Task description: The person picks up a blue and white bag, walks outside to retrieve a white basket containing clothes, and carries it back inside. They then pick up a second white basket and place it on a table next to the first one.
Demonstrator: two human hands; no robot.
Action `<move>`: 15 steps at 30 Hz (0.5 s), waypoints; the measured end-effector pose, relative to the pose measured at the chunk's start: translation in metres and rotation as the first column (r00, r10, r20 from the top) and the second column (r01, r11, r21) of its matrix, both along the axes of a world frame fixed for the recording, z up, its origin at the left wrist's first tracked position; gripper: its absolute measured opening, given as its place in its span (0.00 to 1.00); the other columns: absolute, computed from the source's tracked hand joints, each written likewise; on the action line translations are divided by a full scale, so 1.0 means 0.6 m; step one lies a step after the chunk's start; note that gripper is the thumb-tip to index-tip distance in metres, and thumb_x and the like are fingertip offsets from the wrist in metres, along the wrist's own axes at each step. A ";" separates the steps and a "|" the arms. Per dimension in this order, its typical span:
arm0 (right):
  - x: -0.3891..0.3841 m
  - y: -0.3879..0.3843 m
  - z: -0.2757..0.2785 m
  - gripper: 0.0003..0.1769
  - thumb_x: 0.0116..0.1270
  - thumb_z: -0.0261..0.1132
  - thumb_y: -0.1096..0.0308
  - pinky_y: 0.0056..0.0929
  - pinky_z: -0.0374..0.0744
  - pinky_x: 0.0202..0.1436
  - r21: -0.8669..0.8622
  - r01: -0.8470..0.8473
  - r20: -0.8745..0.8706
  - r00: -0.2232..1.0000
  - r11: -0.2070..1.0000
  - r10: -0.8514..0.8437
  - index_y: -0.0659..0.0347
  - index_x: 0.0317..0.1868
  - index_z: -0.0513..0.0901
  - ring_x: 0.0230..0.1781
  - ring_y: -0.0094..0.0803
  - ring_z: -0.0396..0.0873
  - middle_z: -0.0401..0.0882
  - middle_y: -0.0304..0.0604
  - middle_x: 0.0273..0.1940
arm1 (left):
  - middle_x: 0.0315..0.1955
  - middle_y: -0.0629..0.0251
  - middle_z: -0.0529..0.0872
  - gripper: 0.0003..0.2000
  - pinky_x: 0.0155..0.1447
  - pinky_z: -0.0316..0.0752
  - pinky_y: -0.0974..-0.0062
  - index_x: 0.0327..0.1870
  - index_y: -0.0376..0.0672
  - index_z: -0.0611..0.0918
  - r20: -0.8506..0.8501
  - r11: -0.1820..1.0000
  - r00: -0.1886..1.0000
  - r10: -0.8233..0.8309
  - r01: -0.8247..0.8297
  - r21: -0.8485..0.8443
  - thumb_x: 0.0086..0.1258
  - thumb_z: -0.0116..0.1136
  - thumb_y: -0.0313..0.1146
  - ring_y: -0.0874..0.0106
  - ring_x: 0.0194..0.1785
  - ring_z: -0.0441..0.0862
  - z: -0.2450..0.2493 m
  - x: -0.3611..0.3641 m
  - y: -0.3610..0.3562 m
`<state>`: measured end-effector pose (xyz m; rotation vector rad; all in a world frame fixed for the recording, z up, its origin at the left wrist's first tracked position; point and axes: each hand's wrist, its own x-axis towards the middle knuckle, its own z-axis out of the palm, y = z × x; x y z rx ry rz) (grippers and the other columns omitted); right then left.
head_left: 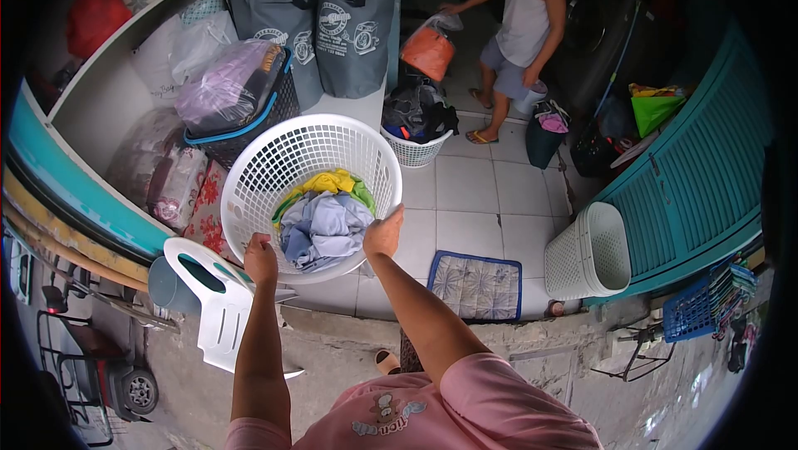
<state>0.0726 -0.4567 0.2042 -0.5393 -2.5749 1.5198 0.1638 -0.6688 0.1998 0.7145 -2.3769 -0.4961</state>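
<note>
Both my hands carry a round white plastic laundry basket (pixel 312 130) with lattice sides, tilted so its inside faces me. My left hand (pixel 260 259) is closed on the near left part of its rim. On the right side of the rim, my right hand (pixel 384 232) grips as well, its fingers partly hidden by the basket. Light blue crumpled clothes (pixel 326 226) lie at the bottom, with a yellow and green cloth (pixel 337 182) behind them.
A white plastic chair (pixel 224 329) stands at left near the doorstep. Ahead are grey bags (pixel 353 34), a dark basket (pixel 249 130) and a full white basket (pixel 416 151). Another person (pixel 524 34) holds an orange bundle in plastic. A mat (pixel 475 284) and stacked bins (pixel 586 255) are right.
</note>
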 end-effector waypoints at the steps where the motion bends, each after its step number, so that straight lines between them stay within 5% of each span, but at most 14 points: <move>1: 0.000 0.000 0.000 0.33 0.53 0.49 0.72 0.40 0.67 0.50 0.001 0.005 -0.012 1.000 1.000 -0.005 0.64 0.60 0.48 0.51 0.47 0.64 0.60 0.52 0.52 | 0.24 0.63 0.80 0.05 0.33 0.70 0.66 0.27 0.46 0.75 -0.007 1.000 1.000 -0.002 0.002 0.002 0.50 0.48 0.24 0.62 0.30 0.77 0.002 0.000 0.001; 15: 0.002 0.001 0.002 0.32 0.53 0.47 0.71 0.39 0.65 0.52 -0.020 0.007 -0.018 1.000 1.000 -0.007 0.65 0.60 0.49 0.53 0.47 0.62 0.59 0.52 0.54 | 0.25 0.62 0.80 0.06 0.32 0.70 0.65 0.27 0.46 0.75 0.000 0.999 1.000 0.031 -0.031 0.039 0.51 0.47 0.24 0.61 0.30 0.77 0.003 0.001 0.004</move>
